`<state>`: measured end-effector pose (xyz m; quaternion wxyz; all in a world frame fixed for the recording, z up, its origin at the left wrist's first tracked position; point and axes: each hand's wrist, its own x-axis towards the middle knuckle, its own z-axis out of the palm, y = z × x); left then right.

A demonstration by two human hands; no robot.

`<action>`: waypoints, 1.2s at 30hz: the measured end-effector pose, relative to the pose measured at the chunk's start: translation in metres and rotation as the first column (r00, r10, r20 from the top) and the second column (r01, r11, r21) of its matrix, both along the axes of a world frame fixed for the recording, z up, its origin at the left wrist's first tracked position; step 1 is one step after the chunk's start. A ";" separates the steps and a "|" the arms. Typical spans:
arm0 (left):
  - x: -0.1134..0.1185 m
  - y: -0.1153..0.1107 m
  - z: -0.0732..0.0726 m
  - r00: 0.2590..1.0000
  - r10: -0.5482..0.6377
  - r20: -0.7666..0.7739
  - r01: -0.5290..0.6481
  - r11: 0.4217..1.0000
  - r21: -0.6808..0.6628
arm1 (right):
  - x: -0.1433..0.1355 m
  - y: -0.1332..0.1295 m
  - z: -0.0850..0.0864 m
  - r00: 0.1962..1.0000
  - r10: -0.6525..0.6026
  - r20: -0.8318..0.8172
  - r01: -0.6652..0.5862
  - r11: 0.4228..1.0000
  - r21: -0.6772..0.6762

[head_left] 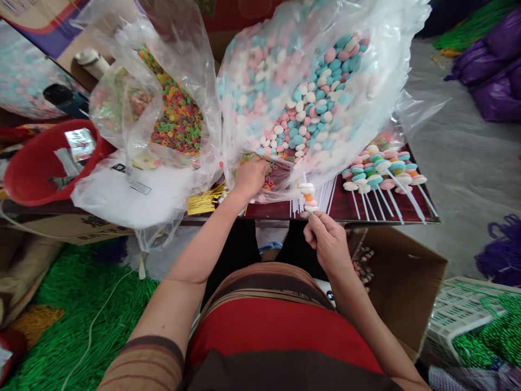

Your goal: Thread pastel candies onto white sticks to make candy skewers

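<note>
My right hand (326, 239) is closed around the lower part of a candy skewer (309, 196), held upright at the table's front edge. White, orange and pink pieces are threaded on it, with the bare white stick tip above. My left hand (251, 176) reaches down to the ring-shaped gummies (269, 176) in the near opening of the plastic. Its fingers are bent together, and whatever they hold is hidden. Behind both hands lies a big clear bag (309, 103) of pink, white and blue button-shaped candies. White sticks (321, 198) lie beside the skewer.
Finished-looking candy skewers (380, 171) are piled at the table's right. Gold twist ties (207, 200) lie left of my left hand. Further left are a bag of colourful rings (179, 117) and a red basin (32, 163). An open cardboard box (401, 288) stands below right.
</note>
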<state>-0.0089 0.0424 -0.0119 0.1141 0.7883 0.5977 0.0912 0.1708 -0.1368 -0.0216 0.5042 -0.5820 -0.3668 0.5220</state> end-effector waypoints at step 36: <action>-0.018 -0.051 0.002 0.129 0.192 0.973 0.387 0.894 -0.227 | 0.000 0.013 0.020 0.868 0.187 0.460 -0.269 0.956 0.118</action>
